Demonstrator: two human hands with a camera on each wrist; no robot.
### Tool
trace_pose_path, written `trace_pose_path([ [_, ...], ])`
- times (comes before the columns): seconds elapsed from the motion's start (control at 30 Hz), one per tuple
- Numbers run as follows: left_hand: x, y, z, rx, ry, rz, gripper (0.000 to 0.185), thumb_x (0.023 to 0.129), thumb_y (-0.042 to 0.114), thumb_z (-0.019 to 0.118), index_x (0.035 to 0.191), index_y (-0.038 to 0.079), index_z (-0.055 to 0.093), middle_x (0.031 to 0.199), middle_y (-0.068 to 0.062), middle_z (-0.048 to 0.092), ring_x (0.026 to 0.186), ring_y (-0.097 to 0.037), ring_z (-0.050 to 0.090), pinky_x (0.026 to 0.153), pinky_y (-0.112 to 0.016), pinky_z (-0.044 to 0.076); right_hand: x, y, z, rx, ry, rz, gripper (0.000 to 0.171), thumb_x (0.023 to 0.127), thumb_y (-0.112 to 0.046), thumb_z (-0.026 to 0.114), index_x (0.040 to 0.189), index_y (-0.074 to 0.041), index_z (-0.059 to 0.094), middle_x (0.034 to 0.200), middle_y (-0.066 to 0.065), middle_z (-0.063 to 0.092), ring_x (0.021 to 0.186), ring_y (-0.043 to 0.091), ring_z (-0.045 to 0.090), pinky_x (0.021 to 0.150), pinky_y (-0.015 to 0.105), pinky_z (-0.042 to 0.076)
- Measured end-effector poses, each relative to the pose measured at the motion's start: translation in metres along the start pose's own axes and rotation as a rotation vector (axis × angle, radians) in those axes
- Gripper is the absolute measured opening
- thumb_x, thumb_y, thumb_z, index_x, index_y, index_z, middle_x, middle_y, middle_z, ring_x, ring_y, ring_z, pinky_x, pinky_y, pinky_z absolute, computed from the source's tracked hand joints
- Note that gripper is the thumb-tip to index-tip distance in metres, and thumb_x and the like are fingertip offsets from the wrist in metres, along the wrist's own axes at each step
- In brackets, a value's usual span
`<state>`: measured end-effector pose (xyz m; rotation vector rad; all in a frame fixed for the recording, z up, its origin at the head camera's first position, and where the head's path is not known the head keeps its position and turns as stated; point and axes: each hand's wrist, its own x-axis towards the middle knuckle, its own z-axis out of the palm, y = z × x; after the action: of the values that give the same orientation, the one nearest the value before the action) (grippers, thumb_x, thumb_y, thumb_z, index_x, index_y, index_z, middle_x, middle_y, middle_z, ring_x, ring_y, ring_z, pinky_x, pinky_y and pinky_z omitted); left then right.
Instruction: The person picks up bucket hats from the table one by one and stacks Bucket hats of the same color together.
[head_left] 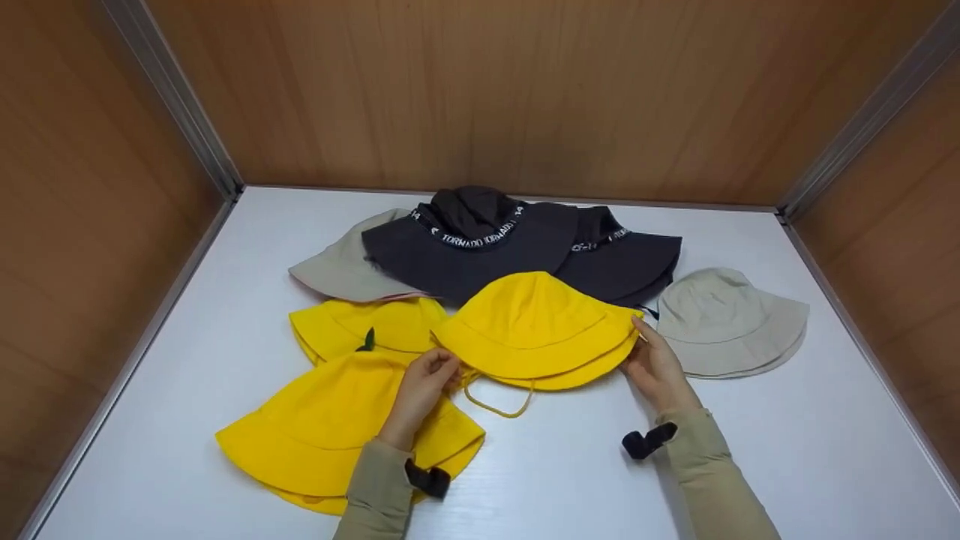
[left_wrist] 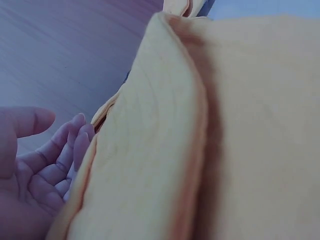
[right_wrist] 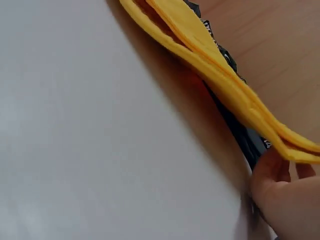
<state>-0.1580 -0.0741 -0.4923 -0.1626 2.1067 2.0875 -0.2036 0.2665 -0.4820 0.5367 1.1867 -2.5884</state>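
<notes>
The middle yellow hat (head_left: 536,322) is between the two hands, flat, with the two sides of its brim close together. Its near edge looks lifted off the white table (head_left: 562,480). A thin yellow string (head_left: 499,412) hangs in a loop under it.

At the right end of the middle yellow hat, the right hand (head_left: 656,367) pinches the brim, thumb in front and fingers behind. At its left end is the left hand (head_left: 424,386). Its fingers are softly bent and its thumb stands apart, so it seems to grip nothing. I can't tell if its fingertips touch the cloth.

The job looks partway done. The middle yellow hat seems flat already, but it is not let go yet, and its string hangs loose. I can't tell which other hats are finished.

Left of the middle yellow hat is a small yellow hat (head_left: 360,322). Nearer the person, on that same side, lies a big yellow hat (head_left: 307,435). Behind the middle one are two dark hats (head_left: 480,270) with white letters. A beige hat (head_left: 345,259) is behind to its left, and a pale hat (head_left: 727,322) is to its right.
</notes>
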Motion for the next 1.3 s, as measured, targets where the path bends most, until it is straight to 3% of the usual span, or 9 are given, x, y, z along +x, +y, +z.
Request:
trace_pose_path([
  [0.13,-0.001,0.001,0.000,-0.005,0.001,0.007,0.019,0.097,0.013,0.052,0.100,-0.005,0.058,0.082,-0.006,0.060,0.075,-0.016,0.054,0.072,-0.026,0.047,-0.002,0.012,0.007,-0.140,-0.073,-0.007,0.060,0.100,-0.028,0.044,0.150,-0.024,0.011,0.150,0.002,0.023,0.134,0.017,0.029,0.107,0.046,0.032],
  [0.2,-0.001,0.001,0.000,-0.012,-0.001,0.011,0.019,0.098,0.013,0.052,0.100,-0.005,0.058,0.082,-0.006,0.060,0.075,-0.016,0.054,0.072,-0.026,0.047,-0.001,0.018,0.010,-0.223,-0.077,-0.016,0.062,0.101,-0.022,0.044,0.150,-0.025,0.007,0.149,0.004,0.025,0.130,0.016,0.035,0.104,0.045,0.037],
  [0.33,-0.001,0.001,0.001,-0.025,-0.014,0.027,0.020,0.098,0.013,0.051,0.100,-0.006,0.058,0.083,-0.006,0.061,0.077,-0.017,0.055,0.074,-0.026,0.048,0.000,0.027,0.014,-0.362,-0.026,-0.053,0.052,0.097,-0.010,0.052,0.140,-0.020,0.025,0.119,-0.001,0.054,0.104,0.011,0.060,0.085,0.035,0.053],
  [0.4,-0.002,0.003,0.002,-0.034,-0.020,0.036,0.021,0.098,0.013,0.051,0.100,-0.006,0.057,0.085,-0.008,0.061,0.079,-0.017,0.056,0.075,-0.026,0.048,0.000,0.028,0.016,-0.418,-0.007,-0.078,0.047,0.095,-0.006,0.053,0.135,-0.015,0.029,0.104,-0.002,0.060,0.091,0.010,0.066,0.076,0.032,0.056],
  [0.5,-0.003,0.007,0.003,-0.048,-0.025,0.040,0.021,0.098,0.013,0.050,0.102,-0.007,0.057,0.086,-0.009,0.061,0.082,-0.017,0.057,0.079,-0.025,0.049,-0.001,0.026,0.018,-0.472,0.009,-0.103,0.051,0.095,-0.003,0.052,0.139,-0.009,0.026,0.100,-0.001,0.061,0.086,0.011,0.067,0.071,0.032,0.057],
  [0.73,-0.009,0.021,-0.001,-0.031,0.012,0.064,0.020,0.097,0.012,0.053,0.102,-0.006,0.057,0.085,-0.007,0.060,0.083,-0.017,0.057,0.082,-0.025,0.050,-0.005,0.018,0.022,-0.338,-0.001,-0.132,0.038,0.095,0.002,0.047,0.127,-0.015,0.034,0.101,0.000,0.056,0.083,0.010,0.064,0.066,0.024,0.055],
  [0.87,-0.013,0.027,-0.008,-0.008,0.017,0.081,0.020,0.097,0.012,0.052,0.101,-0.007,0.057,0.084,-0.007,0.059,0.083,-0.020,0.056,0.083,-0.032,0.048,-0.013,0.010,0.024,-0.220,-0.058,-0.185,0.037,0.095,0.005,0.045,0.124,-0.016,0.037,0.104,-0.001,0.057,0.090,0.009,0.064,0.075,0.023,0.054],
  [1.1,-0.012,0.039,-0.018,0.049,0.024,0.083,0.021,0.097,0.013,0.053,0.104,-0.006,0.057,0.088,-0.008,0.059,0.088,-0.023,0.055,0.088,-0.039,0.045,-0.034,-0.008,0.039,-0.133,-0.327,-0.312,0.038,0.096,0.009,0.037,0.126,-0.014,0.038,0.111,0.000,0.056,0.103,0.012,0.061,0.088,0.031,0.052],
  [1.3,-0.005,0.049,-0.018,0.155,-0.034,0.044,0.027,0.096,0.017,0.054,0.116,-0.002,0.053,0.108,-0.012,0.056,0.102,-0.025,0.051,0.093,-0.038,0.041,-0.056,-0.021,0.055,-0.091,-0.513,-0.363,0.037,0.097,0.010,0.035,0.126,-0.013,0.037,0.114,0.003,0.051,0.107,0.015,0.058,0.092,0.033,0.050],
])
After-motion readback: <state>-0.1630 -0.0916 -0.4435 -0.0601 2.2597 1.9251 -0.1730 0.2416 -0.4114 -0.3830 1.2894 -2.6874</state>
